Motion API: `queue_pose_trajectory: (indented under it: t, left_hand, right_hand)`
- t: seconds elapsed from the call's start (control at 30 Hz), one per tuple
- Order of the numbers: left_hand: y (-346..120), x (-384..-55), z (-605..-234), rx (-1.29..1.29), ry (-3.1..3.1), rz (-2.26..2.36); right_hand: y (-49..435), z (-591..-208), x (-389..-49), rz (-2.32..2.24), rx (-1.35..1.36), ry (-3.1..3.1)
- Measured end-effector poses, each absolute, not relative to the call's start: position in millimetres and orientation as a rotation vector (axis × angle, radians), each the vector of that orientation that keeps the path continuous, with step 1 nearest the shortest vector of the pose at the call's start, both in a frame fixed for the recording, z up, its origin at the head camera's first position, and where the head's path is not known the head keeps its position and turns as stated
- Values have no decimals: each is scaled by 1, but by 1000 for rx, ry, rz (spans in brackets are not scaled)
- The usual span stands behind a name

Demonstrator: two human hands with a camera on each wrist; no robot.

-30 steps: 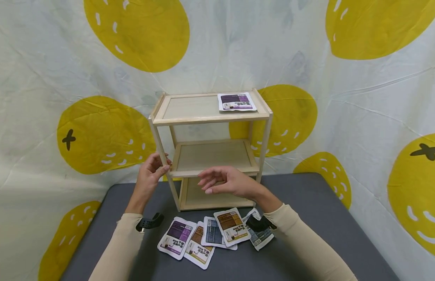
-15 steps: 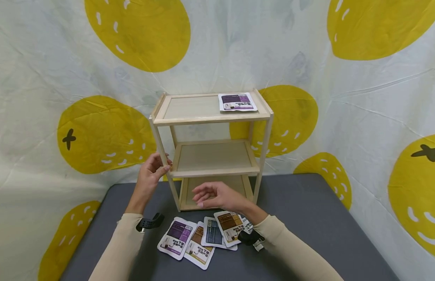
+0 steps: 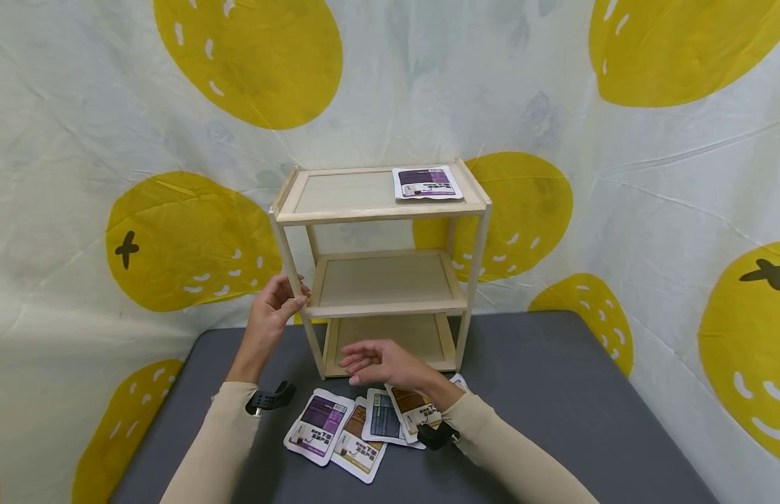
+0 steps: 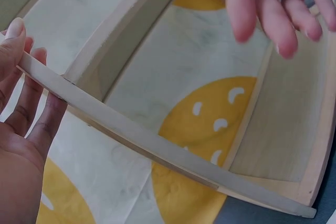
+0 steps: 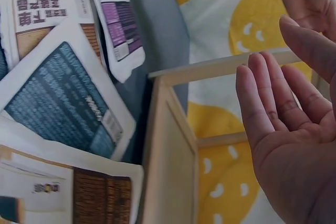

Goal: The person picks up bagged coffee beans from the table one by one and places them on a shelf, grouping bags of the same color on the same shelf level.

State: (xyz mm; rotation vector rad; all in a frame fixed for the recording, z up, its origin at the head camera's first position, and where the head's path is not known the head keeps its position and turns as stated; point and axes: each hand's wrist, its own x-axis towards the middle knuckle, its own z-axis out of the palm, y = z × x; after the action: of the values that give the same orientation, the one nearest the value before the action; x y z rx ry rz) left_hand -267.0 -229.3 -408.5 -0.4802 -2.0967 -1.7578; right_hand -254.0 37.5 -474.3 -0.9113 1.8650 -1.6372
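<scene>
A wooden three-tier shelf rack [image 3: 390, 308] stands on the grey surface. My left hand [image 3: 268, 318] grips its front left post [image 4: 157, 142] around middle-shelf height, thumb in front and fingers wrapped behind. Palm inward and fingers loosely bent, my right hand [image 3: 386, 365] hovers in front of the bottom shelf, holding nothing. Below it lie several flat pouches: a purple pouch [image 3: 317, 427], a brown pouch [image 3: 358, 448], a blue pouch [image 5: 63, 100] and another brown pouch [image 5: 100, 195], some overlapping. My right wrist and sleeve partly cover those on the right.
One more purple pouch [image 3: 428, 183] lies on the right part of the top shelf [image 3: 346, 192]. Behind the rack hangs a pale cloth [image 3: 377, 70] printed with yellow fruit. The grey surface [image 3: 541, 392] extends to both sides of the rack.
My right hand has come down and slightly left, from in front of the middle shelf to the bottom shelf's front edge. My left hand keeps its grip on the post.
</scene>
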Motion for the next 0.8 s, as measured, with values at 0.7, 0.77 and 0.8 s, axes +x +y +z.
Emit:
queue_pose_trajectory:
  t: [0.7,0.77,0.8]
  left_hand:
    - [-230,-267,-410,-476,-2076,-1805]
    - [-229,-267,-410,-479,-2078,-1801]
    - [-229,-267,-410,-481,-2079,-1800]
  right_hand:
    - [1,-524,-239,-1671,-805,1944]
    - [-2,-526,-238,-1672,-780,1958]
    - [-3,-528,-237,-1671,-770,1970]
